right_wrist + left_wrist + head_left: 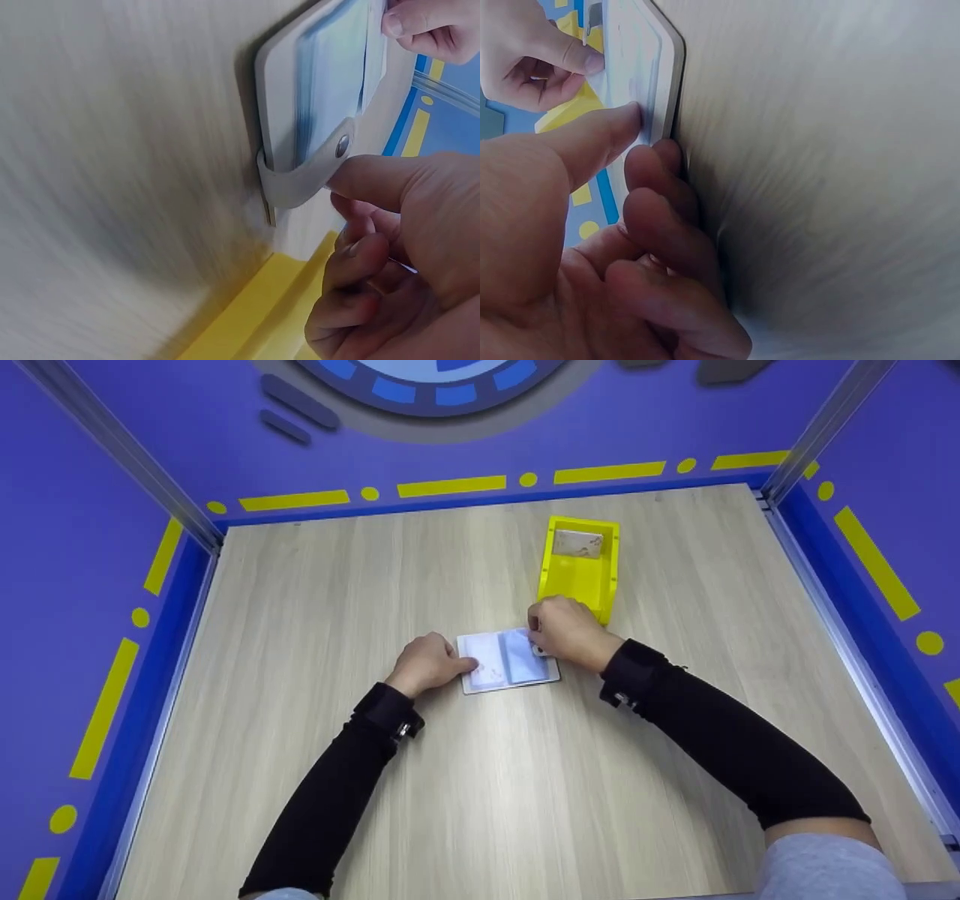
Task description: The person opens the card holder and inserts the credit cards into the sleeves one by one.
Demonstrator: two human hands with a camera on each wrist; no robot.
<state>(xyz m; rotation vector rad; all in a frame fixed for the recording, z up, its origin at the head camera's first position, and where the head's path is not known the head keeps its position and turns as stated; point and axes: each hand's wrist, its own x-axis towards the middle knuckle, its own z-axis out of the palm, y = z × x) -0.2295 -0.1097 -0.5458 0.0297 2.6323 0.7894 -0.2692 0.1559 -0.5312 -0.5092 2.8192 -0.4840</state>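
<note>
Booklet (pixel 507 660) has glossy sleeves (pixel 331 79), rounded strap (pixel 298 183).

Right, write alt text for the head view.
Left hand and right hand hold an open card holder on a wood-grain table, one at each side. Beyond, a yellow bin holds a pale card-like item.

Top centre, a round blue emblem (pixel 431 386) tops the yellow-dashed purple wall panel (pixel 187 442); upper left, a silver metal post (pixel 124 450) slants down!
</note>
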